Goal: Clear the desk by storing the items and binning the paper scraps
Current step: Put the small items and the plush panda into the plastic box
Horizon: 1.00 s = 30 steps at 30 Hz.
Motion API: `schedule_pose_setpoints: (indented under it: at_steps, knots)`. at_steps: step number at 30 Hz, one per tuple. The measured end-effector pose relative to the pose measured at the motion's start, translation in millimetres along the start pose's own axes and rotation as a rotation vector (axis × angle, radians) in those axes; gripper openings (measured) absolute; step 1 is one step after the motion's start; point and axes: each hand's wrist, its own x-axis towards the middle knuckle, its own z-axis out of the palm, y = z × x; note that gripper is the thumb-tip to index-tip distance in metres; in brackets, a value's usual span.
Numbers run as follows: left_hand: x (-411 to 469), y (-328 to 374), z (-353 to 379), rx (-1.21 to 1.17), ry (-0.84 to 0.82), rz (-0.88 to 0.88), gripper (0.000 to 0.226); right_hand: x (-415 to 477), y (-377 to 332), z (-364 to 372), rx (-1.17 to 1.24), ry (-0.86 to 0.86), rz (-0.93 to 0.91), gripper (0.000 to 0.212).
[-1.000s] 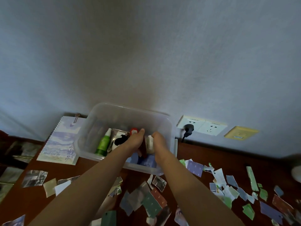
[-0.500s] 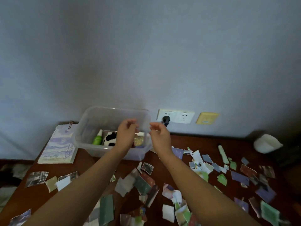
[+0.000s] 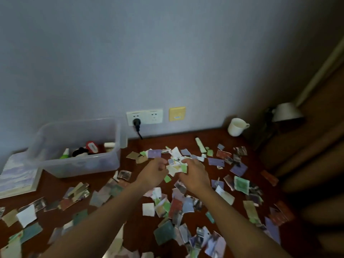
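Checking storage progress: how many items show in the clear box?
4: green bottle at left, black-and-white toy beside it, red item mid, white item at right. More may be hidden behind the box wall.

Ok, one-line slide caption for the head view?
Left hand and right hand gather paper scraps on the desk beside the clear box.

Your fingertips vanish under the paper scraps (image 3: 176, 165) bunched between your left hand (image 3: 152, 173) and right hand (image 3: 195, 173). The notebook (image 3: 16, 174) runs off the left edge; the frosted wall of the box (image 3: 83, 164) blurs its lower contents.
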Motion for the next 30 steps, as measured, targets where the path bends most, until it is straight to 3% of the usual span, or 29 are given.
schedule_pose_setpoints:
  at_steps: [3, 7, 13, 23, 30]
  knots:
    - [0.6, 13.1, 42.9, -0.072, -0.057, 0.006, 0.023, -12.6, 43.9, -18.2, -0.024, 0.000, 0.047, 0.046]
    - [4.7, 40.6, 91.3, 0.110, -0.121, -0.009, 0.025, -23.4, 97.2, -43.7, -0.065, -0.011, 0.096, 0.049]
    - [10.4, 62.8, 159.0, 0.185, -0.151, -0.046, 0.033, -26.8, 164.9, -70.2, -0.084, -0.027, 0.127, 0.045]
    - [38.4, 91.2, 228.0, 0.360, -0.177, 0.038, 0.036, -3.5, 240.5, -89.8, -0.123, -0.082, 0.125, 0.052]
    - [62.3, 86.7, 252.0, 0.424, -0.207, -0.011, 0.033, 29.2, 272.5, -78.8, -0.175, -0.188, 0.096, 0.056]
